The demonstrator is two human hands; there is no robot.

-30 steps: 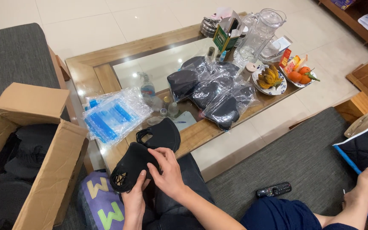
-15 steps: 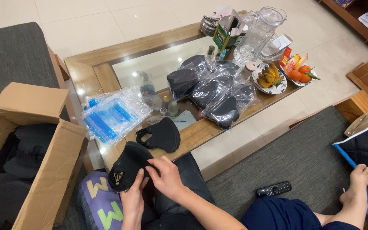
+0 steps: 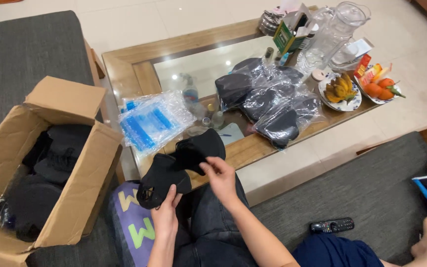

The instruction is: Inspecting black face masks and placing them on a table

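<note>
Now black cap, between both hands

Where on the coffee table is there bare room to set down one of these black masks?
Free: the glass centre between the wooden frame and the bagged black masks, and the near wooden edge right of the mask on the table. Crowded: the far right corner with the glass pitcher and fruit plates, and the left end under the blue-striped bags.

Bright, even indoor light here. Ceiling lamps glare off the glass desk beyond the right hand. Soft shadows, slight blur.
</note>
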